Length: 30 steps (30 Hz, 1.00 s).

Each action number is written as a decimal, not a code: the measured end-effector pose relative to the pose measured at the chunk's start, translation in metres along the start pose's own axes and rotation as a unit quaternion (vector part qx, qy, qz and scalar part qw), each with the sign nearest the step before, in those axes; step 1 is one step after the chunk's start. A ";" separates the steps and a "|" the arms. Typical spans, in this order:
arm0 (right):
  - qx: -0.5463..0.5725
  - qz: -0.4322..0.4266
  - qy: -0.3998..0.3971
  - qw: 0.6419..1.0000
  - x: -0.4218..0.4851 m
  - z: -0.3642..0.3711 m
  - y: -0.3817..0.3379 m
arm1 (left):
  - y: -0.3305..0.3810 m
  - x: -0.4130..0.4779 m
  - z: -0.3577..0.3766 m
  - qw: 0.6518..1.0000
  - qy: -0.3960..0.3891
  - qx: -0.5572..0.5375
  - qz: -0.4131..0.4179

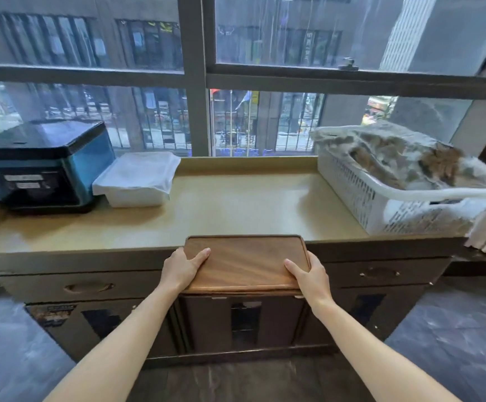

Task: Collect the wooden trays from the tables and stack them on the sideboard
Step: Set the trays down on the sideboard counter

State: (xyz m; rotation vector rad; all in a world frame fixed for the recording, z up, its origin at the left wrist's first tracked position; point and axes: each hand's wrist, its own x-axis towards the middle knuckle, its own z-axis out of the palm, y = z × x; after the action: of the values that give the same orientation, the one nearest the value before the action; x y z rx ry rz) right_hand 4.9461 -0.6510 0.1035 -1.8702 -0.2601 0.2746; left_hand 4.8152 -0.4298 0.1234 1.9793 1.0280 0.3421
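A dark brown wooden tray (246, 261) is held flat in front of the sideboard (236, 204), its far edge just over the sideboard's front edge. My left hand (185, 266) grips its left side with the thumb on top. My right hand (308, 277) grips its right side the same way. More than one tray may be stacked here; a thin second edge shows underneath, but I cannot tell for sure. The beige sideboard top lies right beyond the tray.
A black and blue appliance (43, 166) stands at the sideboard's far left, next to a white lidded box (137, 181). A white plastic basket (395, 192) with cloths fills the right end. A window runs behind. Drawers and cabinet doors (88, 287) face me below.
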 end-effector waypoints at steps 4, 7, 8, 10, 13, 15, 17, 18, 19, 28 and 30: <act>-0.020 -0.008 -0.025 0.999 0.087 0.022 -0.009 | 0.016 0.070 0.016 1.000 0.029 -0.005 -0.007; -0.022 -0.014 -0.040 0.999 0.153 0.040 -0.012 | 0.030 0.127 0.033 0.999 0.049 -0.002 -0.020; -0.017 -0.012 -0.050 0.999 0.176 0.045 -0.012 | 0.035 0.146 0.039 0.998 0.054 -0.008 -0.025; -0.002 0.000 -0.069 0.998 0.221 0.055 -0.015 | 0.045 0.184 0.050 0.997 0.062 -0.024 -0.037; 0.009 0.016 -0.081 0.997 0.281 0.068 -0.023 | 0.061 0.237 0.061 0.995 0.071 -0.049 -0.054; 0.008 0.023 -0.087 0.996 0.315 0.078 -0.029 | 0.070 0.269 0.066 0.992 0.083 -0.071 -0.066; 0.007 0.032 -0.092 0.995 0.345 0.089 -0.036 | 0.077 0.297 0.071 0.988 0.095 -0.092 -0.079; 0.009 0.035 -0.094 0.995 0.359 0.094 -0.038 | 0.080 0.310 0.073 0.986 0.101 -0.101 -0.086; 0.009 0.039 -0.096 0.995 0.372 0.100 -0.041 | 0.082 0.322 0.075 0.984 0.106 -0.108 -0.094; -0.020 0.074 -0.068 0.995 0.465 0.134 -0.039 | 0.095 0.434 0.103 0.988 0.080 -0.074 -0.113; -0.023 0.082 -0.052 0.995 0.480 0.137 -0.037 | 0.096 0.454 0.111 0.989 0.067 -0.069 -0.109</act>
State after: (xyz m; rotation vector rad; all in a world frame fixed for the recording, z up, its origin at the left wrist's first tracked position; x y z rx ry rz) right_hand 5.3556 -0.3655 0.0690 -1.9275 -0.1851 0.4821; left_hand 5.2122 -0.1713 0.0718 1.7201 1.2595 0.4195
